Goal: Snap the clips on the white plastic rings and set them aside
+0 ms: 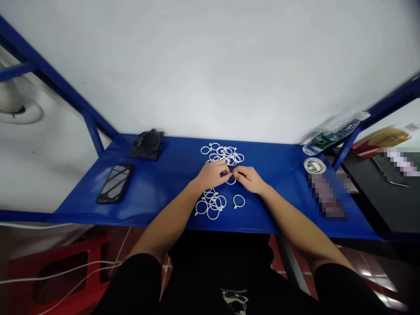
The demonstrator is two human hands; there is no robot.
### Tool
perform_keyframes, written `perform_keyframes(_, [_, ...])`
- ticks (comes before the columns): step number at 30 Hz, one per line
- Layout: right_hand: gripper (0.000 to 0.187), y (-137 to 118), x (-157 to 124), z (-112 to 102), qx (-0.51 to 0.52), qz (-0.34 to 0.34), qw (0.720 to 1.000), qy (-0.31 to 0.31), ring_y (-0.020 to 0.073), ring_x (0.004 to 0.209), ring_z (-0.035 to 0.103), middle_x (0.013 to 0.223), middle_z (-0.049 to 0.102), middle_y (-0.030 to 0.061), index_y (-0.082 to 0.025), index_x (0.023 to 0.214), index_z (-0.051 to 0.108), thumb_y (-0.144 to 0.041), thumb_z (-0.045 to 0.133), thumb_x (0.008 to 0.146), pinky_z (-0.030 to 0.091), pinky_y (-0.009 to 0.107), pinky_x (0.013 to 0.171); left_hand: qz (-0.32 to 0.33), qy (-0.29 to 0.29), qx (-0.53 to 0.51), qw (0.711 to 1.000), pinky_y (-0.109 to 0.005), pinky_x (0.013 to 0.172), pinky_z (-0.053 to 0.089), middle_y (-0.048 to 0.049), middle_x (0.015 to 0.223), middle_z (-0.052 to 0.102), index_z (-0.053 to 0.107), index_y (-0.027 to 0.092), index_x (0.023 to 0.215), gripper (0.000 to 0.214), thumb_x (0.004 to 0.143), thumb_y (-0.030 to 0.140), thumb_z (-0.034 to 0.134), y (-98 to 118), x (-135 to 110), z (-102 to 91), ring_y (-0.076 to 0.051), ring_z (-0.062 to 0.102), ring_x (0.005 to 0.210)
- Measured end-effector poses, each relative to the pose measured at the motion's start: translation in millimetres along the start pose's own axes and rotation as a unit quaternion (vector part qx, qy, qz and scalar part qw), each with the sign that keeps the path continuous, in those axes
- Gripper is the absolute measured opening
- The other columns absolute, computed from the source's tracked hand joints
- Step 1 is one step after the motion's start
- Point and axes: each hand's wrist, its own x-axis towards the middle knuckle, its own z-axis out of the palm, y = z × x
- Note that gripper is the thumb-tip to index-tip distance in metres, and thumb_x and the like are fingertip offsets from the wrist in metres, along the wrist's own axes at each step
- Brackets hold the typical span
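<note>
left hand [215,173]: pinching white ring [231,183] | right hand [248,179]: pinching it alongside, likely to steady it | ring between far pile [223,151] and near pile [214,202], perhaps spaced for working room

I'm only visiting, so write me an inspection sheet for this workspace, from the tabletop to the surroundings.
Surface: blue tabletop.
Job's things: white rings in a far pile and a near cluster; one lone ring apart.
Clutter: phone, crumpled black bag, bottle, white roll; one item pixelated, unreadable.
Hands: left hand and right hand pinch one held ring between them.
Cables: white cables, lower left.
Surroundings: white wall, blue frame, red stool.
</note>
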Motion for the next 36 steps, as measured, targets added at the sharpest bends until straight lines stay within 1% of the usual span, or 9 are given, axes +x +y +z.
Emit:
perform_keyframes(3, [0.026,0,0,1,-0.011,0.000,1.000,-0.006,0.0168,0.069,0.062,0.076,0.067,0.0017,-0.021,0.085,0.065,-0.034,0.051,0.103,0.044,0.028,0.069,0.004,-0.007,0.013,1.000,-0.027,0.067,0.046,-0.0005,0.086,0.072,0.068,0.020,0.082,0.011,0.092,0.024,0.068,-1,0,1.4,-0.014,0.065,0.079])
perform_keyframes(6, [0.022,1,0,1,-0.010,0.003,1.000,-0.009,0.0178,0.072,0.064,0.079,0.069,0.0026,-0.021,0.088,0.066,-0.031,0.051,0.101,0.046,0.029,0.071,-0.002,-0.004,0.016,1.000,-0.027,0.067,0.046,-0.0006,0.088,0.072,0.070,0.021,0.083,0.011,0.093,0.025,0.067,0,-1,1.3,-0.014,0.065,0.079])
perform_keyframes(11, [0.015,0,-1,-1,0.006,0.001,1.000,-0.007,0.0182,0.075,0.066,0.085,0.073,0.0034,-0.021,0.095,0.067,-0.027,0.053,0.098,0.048,0.029,0.072,-0.001,-0.004,0.016,1.000,-0.027,0.065,0.045,-0.0008,0.081,0.069,0.069,0.020,0.078,0.021,0.096,0.030,0.066,1,0,-0.7,-0.013,0.062,0.075])
perform_keyframes(17, [0.015,-2,-1,-2,0.008,-0.006,1.000,-0.013,0.0187,0.077,0.068,0.087,0.074,0.0035,-0.021,0.096,0.066,-0.022,0.051,0.096,0.049,0.030,0.073,-0.002,-0.002,0.018,1.000,-0.028,0.065,0.046,-0.0008,0.081,0.069,0.071,0.021,0.079,0.024,0.099,0.033,0.063,3,0,-1.8,-0.014,0.064,0.076])
perform_keyframes(21, [0.017,-3,0,-3,-0.002,-0.019,1.000,-0.001,0.0193,0.077,0.067,0.086,0.073,0.0040,-0.021,0.092,0.065,-0.019,0.048,0.094,0.050,0.031,0.074,0.021,-0.027,0.020,0.999,-0.028,0.067,0.047,-0.0019,0.081,0.069,0.072,0.022,0.081,0.031,0.104,0.037,0.058,5,1,-2.7,-0.015,0.064,0.076])
perform_keyframes(25, [0.019,-3,0,-3,-0.001,-0.022,1.000,-0.003,0.0200,0.077,0.066,0.083,0.071,0.0039,-0.022,0.092,0.065,-0.018,0.046,0.092,0.051,0.031,0.074,0.035,-0.054,0.014,0.998,-0.028,0.069,0.047,-0.0029,0.085,0.069,0.074,0.021,0.089,0.028,0.106,0.037,0.057,8,1,-4.7,-0.015,0.064,0.077])
perform_keyframes(27, [0.021,-3,1,-3,0.007,-0.019,1.000,-0.005,0.0200,0.077,0.065,0.083,0.070,0.0038,-0.021,0.093,0.066,-0.016,0.046,0.090,0.051,0.031,0.074,0.034,-0.060,0.007,0.998,-0.029,0.069,0.047,-0.0031,0.086,0.069,0.074,0.021,0.090,0.028,0.106,0.037,0.057,9,1,-4.8,-0.015,0.064,0.078])
perform_keyframes(31, [0.024,-4,1,-5,0.024,-0.019,1.000,-0.004,0.0193,0.077,0.065,0.085,0.070,0.0040,-0.021,0.094,0.067,-0.015,0.045,0.090,0.051,0.031,0.073,0.023,-0.060,-0.012,0.998,-0.029,0.069,0.046,-0.0026,0.085,0.067,0.071,0.020,0.086,0.028,0.105,0.037,0.058,9,1,-3.0,-0.015,0.063,0.078])
perform_keyframes(36, [0.023,-8,1,-8,0.044,-0.020,0.999,-0.005,0.0190,0.076,0.065,0.081,0.069,0.0029,-0.021,0.093,0.068,-0.017,0.045,0.092,0.051,0.030,0.071,0.000,-0.061,-0.116,0.991,-0.029,0.073,0.049,-0.0008,0.080,0.064,0.068,0.020,0.081,0.026,0.102,0.034,0.063,11,3,-2.9,-0.014,0.061,0.075])
